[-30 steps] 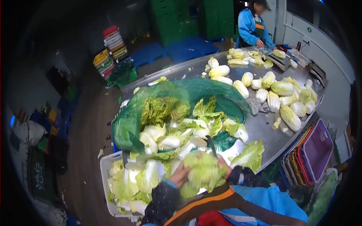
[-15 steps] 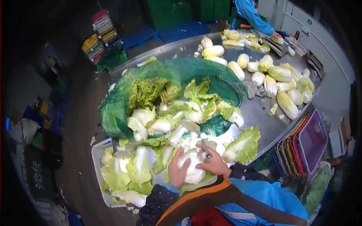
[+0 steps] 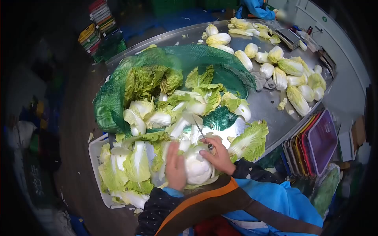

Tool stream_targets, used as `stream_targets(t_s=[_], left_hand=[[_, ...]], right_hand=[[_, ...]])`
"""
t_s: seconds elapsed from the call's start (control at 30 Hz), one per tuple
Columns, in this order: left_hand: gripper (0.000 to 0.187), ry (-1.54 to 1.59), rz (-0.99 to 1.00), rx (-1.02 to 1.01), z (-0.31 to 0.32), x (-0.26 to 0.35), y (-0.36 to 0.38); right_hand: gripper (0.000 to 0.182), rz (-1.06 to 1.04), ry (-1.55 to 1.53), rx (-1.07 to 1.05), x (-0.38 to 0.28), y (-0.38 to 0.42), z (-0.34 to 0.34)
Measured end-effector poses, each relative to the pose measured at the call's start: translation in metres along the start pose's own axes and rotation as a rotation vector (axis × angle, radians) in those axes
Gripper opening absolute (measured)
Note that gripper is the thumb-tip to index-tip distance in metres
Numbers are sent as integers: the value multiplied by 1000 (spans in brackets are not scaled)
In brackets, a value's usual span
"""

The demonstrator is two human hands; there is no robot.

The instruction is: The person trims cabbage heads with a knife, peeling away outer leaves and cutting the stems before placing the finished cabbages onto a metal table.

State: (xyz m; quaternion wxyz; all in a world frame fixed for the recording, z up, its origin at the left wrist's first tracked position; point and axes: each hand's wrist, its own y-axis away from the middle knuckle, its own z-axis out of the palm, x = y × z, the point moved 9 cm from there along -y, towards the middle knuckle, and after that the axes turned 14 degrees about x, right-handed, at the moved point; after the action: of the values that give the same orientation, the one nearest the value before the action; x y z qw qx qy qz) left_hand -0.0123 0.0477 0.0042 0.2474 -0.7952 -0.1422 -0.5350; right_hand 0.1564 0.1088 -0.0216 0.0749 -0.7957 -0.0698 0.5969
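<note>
A Chinese cabbage (image 3: 198,170) lies at the table's near edge, right against my apron, its thick white base turned up toward me. Flat fingers stretched forward, my left hand (image 3: 175,167) is open along the cabbage's left side. My right hand (image 3: 217,154) is closed around the handle of a knife (image 3: 199,128), whose thin blade points away over the loose leaves. The right thumb reaches over the cabbage's top. Beyond both hands, trimmed leaves (image 3: 179,128) lie in the mouth of a green mesh bag (image 3: 108,104).
A white crate (image 3: 95,157) full of outer leaves stands at left. Whole cabbages (image 3: 291,67) cover the right side of the metal table (image 3: 262,112). Stacked baskets (image 3: 317,137) lean at the right edge. At the far end, a person in blue sleeves (image 3: 260,10) works near a scale (image 3: 287,37).
My left hand has loosened from the cabbage and flattened beside it. The cabbage's white base has turned upward. The knife blade now points up and away. The far person's hand has left the scale.
</note>
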Motion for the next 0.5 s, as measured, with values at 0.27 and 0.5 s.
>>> stream_targets(t_s=[0.27, 0.5], left_hand=[[62, -257, 333, -112, 32, 10, 4], [93, -273, -33, -18, 5, -11, 1]], right_hand=[[47, 267, 160, -117, 37, -39, 31], [54, 326, 169, -129, 34, -63, 51]])
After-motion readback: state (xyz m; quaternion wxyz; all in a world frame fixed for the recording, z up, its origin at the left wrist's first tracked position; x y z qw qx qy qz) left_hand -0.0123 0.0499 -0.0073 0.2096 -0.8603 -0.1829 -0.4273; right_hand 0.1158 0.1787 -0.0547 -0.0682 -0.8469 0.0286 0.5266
